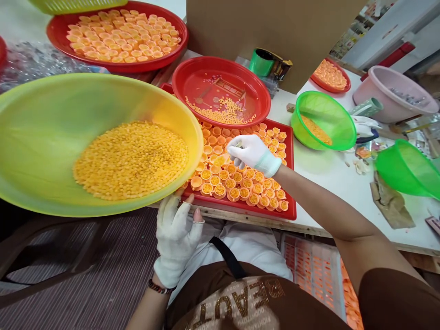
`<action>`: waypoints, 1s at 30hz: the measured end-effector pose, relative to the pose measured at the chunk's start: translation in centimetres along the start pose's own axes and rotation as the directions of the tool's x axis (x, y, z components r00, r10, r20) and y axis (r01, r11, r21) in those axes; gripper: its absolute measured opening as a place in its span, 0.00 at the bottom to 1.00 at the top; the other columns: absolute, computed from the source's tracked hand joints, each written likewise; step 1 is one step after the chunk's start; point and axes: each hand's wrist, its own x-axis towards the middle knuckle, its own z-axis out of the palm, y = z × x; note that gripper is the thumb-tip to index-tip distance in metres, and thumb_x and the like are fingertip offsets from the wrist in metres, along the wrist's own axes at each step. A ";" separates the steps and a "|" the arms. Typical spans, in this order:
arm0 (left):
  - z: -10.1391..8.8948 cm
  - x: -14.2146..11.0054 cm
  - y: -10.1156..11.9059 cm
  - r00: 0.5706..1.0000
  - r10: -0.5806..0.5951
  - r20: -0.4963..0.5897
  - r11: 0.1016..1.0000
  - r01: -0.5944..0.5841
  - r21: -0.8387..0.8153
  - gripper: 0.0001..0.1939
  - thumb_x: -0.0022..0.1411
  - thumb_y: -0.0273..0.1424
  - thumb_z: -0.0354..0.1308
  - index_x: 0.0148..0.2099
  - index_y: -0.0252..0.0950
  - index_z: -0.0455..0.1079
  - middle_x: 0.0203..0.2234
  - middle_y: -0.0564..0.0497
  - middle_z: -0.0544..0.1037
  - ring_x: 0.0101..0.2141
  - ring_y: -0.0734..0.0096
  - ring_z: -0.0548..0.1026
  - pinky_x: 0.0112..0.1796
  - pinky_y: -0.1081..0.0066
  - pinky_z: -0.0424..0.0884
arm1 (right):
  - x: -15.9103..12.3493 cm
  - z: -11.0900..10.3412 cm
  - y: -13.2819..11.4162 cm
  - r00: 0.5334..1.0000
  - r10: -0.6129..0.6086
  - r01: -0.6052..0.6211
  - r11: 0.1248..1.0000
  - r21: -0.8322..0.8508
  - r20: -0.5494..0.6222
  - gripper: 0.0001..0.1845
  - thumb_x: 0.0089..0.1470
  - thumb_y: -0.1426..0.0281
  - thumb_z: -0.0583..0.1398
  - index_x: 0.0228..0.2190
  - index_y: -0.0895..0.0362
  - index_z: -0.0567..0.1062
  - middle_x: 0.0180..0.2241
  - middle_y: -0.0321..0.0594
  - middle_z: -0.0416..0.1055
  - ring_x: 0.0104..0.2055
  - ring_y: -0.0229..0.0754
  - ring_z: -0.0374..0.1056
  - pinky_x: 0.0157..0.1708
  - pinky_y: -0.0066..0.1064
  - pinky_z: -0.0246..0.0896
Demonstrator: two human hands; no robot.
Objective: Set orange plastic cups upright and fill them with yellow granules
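Note:
My left hand (176, 233), in a white fingerless glove, holds the near rim of a large yellow bowl (41, 133) full of small yellow beads (132, 158) from underneath. My right hand (252, 153), also gloved, hovers over a red rectangular tray (290, 183) packed with several small orange cups (240, 185). Its fingers are pinched together on something small I cannot make out. Many cups in the tray hold yellow beads.
A round red dish (206, 78) with scattered yellow beads sits behind the tray. Another red dish (55, 27) of orange cups is at the back left. Green bowls (323, 110) (409, 167), a pink basin (395, 91), a green tape roll (263, 62) and cardboard (268, 23) stand on the white table (343, 183).

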 end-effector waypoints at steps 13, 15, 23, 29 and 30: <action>0.1 -0.2 -0.1 1.000 -0.005 -0.002 1.000 0.005 0.002 0.21 0.63 0.26 0.64 0.58 0.32 0.72 0.53 0.33 0.76 0.56 0.42 0.75 0.57 0.43 0.74 | 0.0 -0.3 1.0 0.999 -0.054 0.054 0.995 -0.088 0.002 0.06 0.58 0.67 0.61 0.35 0.57 0.75 0.30 0.40 0.74 0.25 0.35 0.71 0.22 0.28 0.68; 0.1 -0.3 -0.1 1.000 -0.011 -0.003 1.000 0.011 0.004 0.21 0.63 0.27 0.64 0.58 0.34 0.72 0.53 0.35 0.76 0.56 0.43 0.75 0.57 0.44 0.74 | -0.1 -0.5 0.9 1.000 -0.022 0.022 0.999 -0.034 -0.013 0.06 0.57 0.67 0.62 0.35 0.57 0.74 0.30 0.40 0.75 0.25 0.35 0.71 0.21 0.27 0.68; 0.0 -0.3 -0.1 1.000 -0.019 0.000 1.000 0.019 -0.002 0.20 0.64 0.27 0.63 0.58 0.31 0.73 0.50 0.33 0.76 0.56 0.43 0.75 0.57 0.44 0.74 | -0.8 1.5 0.2 0.993 -0.103 0.104 0.994 -0.016 0.059 0.08 0.60 0.65 0.60 0.38 0.57 0.75 0.31 0.40 0.75 0.28 0.36 0.72 0.27 0.30 0.69; -1.6 0.3 -0.6 0.994 -0.103 -0.026 0.993 0.101 -0.065 0.18 0.65 0.28 0.62 0.57 0.30 0.74 0.49 0.35 0.77 0.52 0.50 0.76 0.56 0.51 0.74 | -2.8 0.8 -1.9 0.920 -0.391 0.382 0.882 -0.275 0.023 0.07 0.63 0.68 0.59 0.36 0.56 0.77 0.35 0.41 0.76 0.40 0.43 0.73 0.40 0.34 0.70; -1.8 0.5 -0.8 0.992 -0.121 -0.031 0.991 0.119 -0.063 0.17 0.66 0.29 0.62 0.56 0.29 0.74 0.48 0.35 0.78 0.51 0.51 0.77 0.55 0.53 0.75 | -3.1 0.3 -2.8 0.919 -0.392 0.372 0.892 -0.258 -0.029 0.08 0.64 0.67 0.59 0.38 0.56 0.78 0.34 0.42 0.75 0.39 0.42 0.73 0.37 0.33 0.70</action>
